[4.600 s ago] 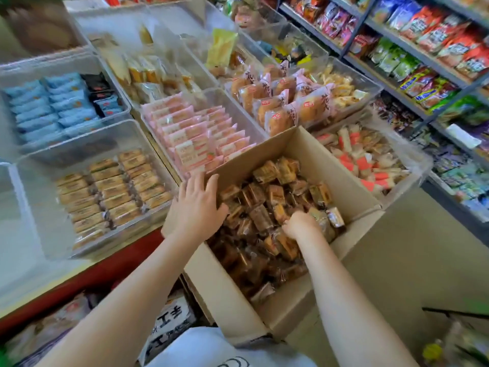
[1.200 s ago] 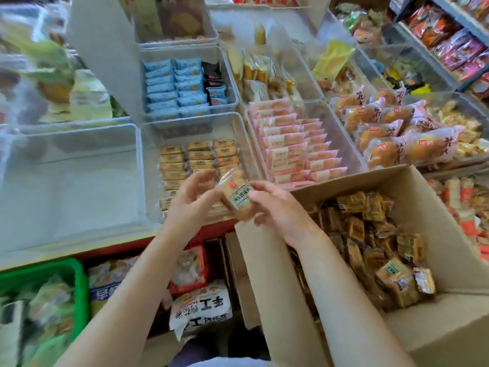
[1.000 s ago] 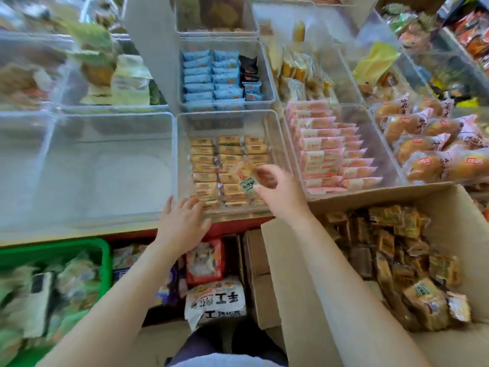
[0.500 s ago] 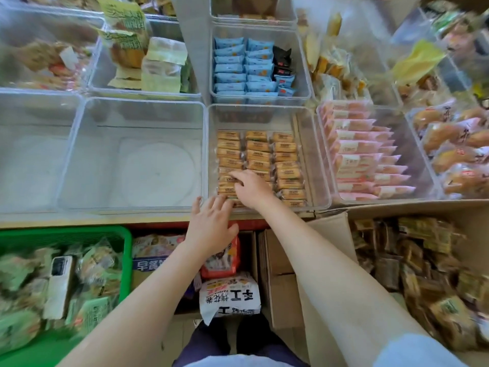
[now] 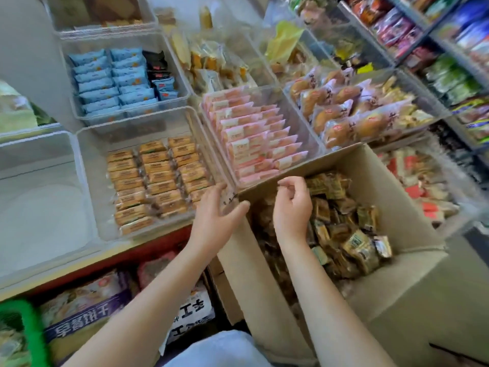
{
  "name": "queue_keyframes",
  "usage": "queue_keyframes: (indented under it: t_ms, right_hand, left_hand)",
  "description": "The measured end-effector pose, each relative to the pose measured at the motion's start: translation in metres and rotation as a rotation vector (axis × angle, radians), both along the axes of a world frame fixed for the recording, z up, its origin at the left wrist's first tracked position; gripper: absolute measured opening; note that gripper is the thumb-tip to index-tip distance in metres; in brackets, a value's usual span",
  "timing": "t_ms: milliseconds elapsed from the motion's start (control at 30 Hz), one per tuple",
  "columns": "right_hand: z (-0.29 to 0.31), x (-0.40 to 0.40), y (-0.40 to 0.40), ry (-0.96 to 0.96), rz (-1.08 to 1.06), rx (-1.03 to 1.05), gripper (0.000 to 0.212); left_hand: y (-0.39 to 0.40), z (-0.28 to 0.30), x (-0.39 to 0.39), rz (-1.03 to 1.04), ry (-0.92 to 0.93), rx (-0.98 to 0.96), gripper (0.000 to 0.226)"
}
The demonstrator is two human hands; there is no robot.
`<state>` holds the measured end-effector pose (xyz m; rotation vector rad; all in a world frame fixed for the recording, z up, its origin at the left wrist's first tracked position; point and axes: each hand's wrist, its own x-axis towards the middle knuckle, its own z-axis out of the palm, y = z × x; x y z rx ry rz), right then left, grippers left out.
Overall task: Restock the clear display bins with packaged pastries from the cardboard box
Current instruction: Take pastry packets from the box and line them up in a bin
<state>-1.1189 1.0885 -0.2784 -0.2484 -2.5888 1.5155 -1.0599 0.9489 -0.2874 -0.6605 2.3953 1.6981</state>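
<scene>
Sack [image 5: 194,312] under the shelf reads 手工 (upside down, partly hidden).

I see a green basket [image 5: 25,324] low and far left of my hands, white printed bags [image 5: 194,311] beneath them, and shelves of colourful snack packets [image 5: 449,62] up to their right.

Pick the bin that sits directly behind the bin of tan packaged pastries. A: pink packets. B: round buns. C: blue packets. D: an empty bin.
C: the bin of blue packets lies straight behind the tan pastry bin; the pink packets are to its right.
</scene>
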Motion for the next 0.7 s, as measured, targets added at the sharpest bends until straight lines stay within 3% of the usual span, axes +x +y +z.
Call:
queue_keyframes:
  t_ms: [67,200,333,433,567,600,700]
  right_hand:
    - [-0.028,-0.015,0.029,-0.211,0.014,0.171,0.017]
    - [-0.095,-0.034,0.053,-0.568,0.374,0.501,0.042]
    - [-0.124,-0.040,0.049,-0.669,0.500,0.736,0.082]
    - [-0.127,-0.042,0.044,-0.667,0.510,0.778,0.091]
    - [-0.101,-0.044,0.051,-0.726,0.517,0.598,0.078]
    - [-0.088,-0.043,0.054,-0.769,0.493,0.439,0.074]
    - [-0.047,-0.029,0.060,-0.829,0.277,-0.299,0.054]
  left_hand:
    - [0.022,-0.007,-0.012,-0.012,-0.088,0.110,0.079]
    - [0.027,-0.021,-0.018,0.029,-0.206,0.208,0.070]
    - [0.024,-0.019,-0.018,0.027,-0.189,0.233,0.064]
    - [0.027,-0.020,-0.019,0.054,-0.170,0.222,0.058]
    - [0.028,-0.019,-0.017,0.056,-0.157,0.226,0.056]
    - [0.027,-0.018,-0.017,0.044,-0.164,0.226,0.057]
    - [0.020,-0.013,-0.016,-0.013,-0.221,0.196,0.060]
